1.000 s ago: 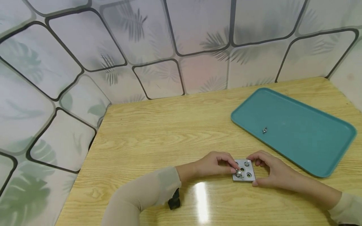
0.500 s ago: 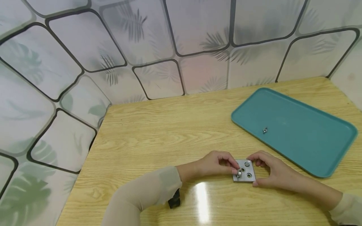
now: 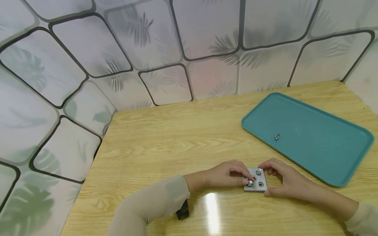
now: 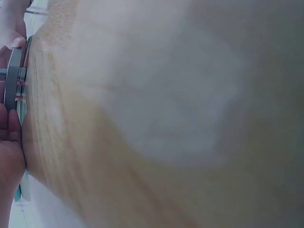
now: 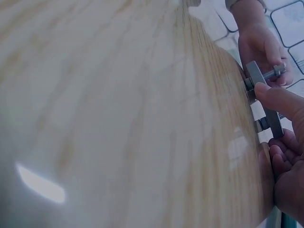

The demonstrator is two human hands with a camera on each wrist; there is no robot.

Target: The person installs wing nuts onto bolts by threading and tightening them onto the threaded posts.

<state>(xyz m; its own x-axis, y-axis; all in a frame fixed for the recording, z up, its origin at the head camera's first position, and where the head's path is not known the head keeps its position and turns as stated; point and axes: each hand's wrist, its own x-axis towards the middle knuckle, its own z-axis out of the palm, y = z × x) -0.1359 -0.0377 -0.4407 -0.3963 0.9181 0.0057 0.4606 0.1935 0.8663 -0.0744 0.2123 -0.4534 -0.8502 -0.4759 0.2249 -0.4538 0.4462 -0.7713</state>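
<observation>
A square grey metal plate [image 3: 263,179] with several holes lies low over the table. My right hand [image 3: 290,179] grips its right side between thumb and fingers. At the near left corner a bolt [image 5: 270,74] stands up through the plate, with what looks like a wing nut [image 3: 250,183] at its top. My left hand [image 3: 225,174] pinches this nut between thumb and index finger. Another bolt [image 3: 258,171] sticks up at the far right corner. In the right wrist view bolt heads [image 5: 261,124] show under the plate, holding it off the tabletop.
A teal tray [image 3: 319,141] lies at the right, just beyond my right hand. One small wing nut [image 3: 277,137] rests in it near the left edge. The wood table [image 3: 165,141] meets a patterned wall covering [image 3: 212,75] at the back.
My left index finger has moved right, across the top of the nut, while the thumb stays beside it. The right hand keeps its grip on the plate. The head view has shifted very slightly.
</observation>
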